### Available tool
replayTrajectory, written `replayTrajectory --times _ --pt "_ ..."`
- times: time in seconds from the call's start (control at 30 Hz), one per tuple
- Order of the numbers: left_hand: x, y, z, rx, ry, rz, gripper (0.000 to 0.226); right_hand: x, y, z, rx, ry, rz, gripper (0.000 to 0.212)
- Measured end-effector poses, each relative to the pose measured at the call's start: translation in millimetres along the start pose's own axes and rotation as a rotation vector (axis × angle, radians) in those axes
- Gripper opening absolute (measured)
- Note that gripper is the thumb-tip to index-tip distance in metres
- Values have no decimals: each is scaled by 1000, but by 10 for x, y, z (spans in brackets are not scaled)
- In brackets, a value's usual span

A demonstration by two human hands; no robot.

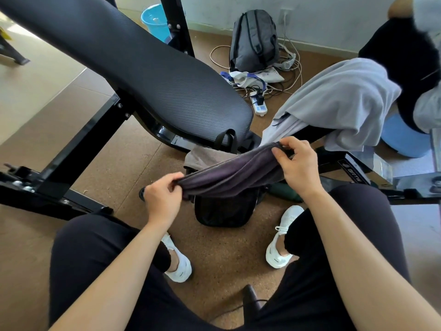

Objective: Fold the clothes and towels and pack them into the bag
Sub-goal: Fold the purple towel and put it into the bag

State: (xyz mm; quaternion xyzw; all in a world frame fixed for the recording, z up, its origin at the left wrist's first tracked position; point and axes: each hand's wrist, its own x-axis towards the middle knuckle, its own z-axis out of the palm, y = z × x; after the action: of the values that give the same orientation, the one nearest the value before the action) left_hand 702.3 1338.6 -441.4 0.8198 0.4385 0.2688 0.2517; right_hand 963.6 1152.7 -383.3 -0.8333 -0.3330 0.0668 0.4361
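A dark purple-grey towel (pixel 229 175) hangs stretched between my two hands above the floor. My left hand (pixel 162 199) pinches its lower left end. My right hand (pixel 296 163) pinches its upper right end. Right under the towel stands a black bag (pixel 224 211) on the floor between my feet, its handles (pixel 226 139) sticking up behind. A grey-brown cloth (pixel 202 157) lies at the bag's back edge. A light grey garment (pixel 338 101) is draped over a bench at the right.
A black padded weight bench (pixel 143 68) with steel frame fills the left and centre. A grey backpack (pixel 254 39), cables and a power strip (pixel 259 105) lie on the brown floor behind. A blue bucket (pixel 155 20) stands far back. A person in dark clothes sits at the top right.
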Motion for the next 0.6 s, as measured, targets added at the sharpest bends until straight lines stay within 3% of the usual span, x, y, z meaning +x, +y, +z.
replayTrajectory --times 0.03,0.1,0.13,0.17,0.27,0.33,0.47,0.6 --pt "23 -30 -27 75 -40 -5 38 18 55 20 -71 -123 26 5" --pt "29 -112 -2 286 -390 -136 36 27 164 98 -242 -412 115 9" --pt "15 -161 37 361 -566 -217 34 20 202 138 -257 -463 167 12" --pt "3 -183 62 375 -662 -252 33 22 232 162 -213 -432 213 12" --pt "39 -169 101 233 -621 -233 29 51 256 182 -49 -220 250 9" --pt "59 -175 109 170 -661 -226 32 62 237 191 11 -220 250 10" --pt "38 -277 123 63 -967 -214 47 46 203 202 30 -206 214 12" --pt "41 -257 79 -83 -1186 -121 46 59 164 176 30 -162 168 14"
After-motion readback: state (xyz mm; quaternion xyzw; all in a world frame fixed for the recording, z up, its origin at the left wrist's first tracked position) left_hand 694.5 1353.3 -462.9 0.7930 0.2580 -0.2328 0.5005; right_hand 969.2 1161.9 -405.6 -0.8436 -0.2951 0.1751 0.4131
